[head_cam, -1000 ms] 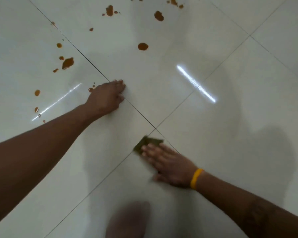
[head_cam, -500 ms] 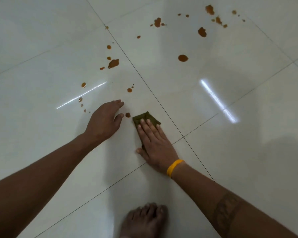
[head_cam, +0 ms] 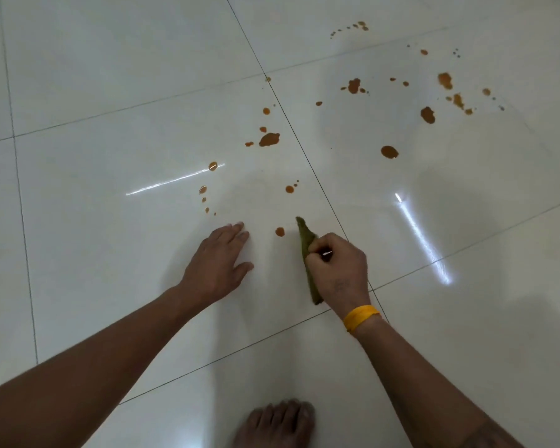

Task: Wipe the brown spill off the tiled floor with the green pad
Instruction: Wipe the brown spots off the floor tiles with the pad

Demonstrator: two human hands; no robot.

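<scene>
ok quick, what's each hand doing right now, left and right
Left hand: open, flat on the tiled floor, holding nothing.
Right hand: closed around the green pad, beside a brown drop.

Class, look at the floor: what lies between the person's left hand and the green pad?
In the head view, one small round brown drop lies on the white tiled floor between the left hand and the folded green pad; otherwise bare tile.

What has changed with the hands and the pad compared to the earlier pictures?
The right hand went from pressing flat on the green pad to gripping it on edge, beside a brown drop. The left hand stays flat on the floor; the other drops remain.
</scene>
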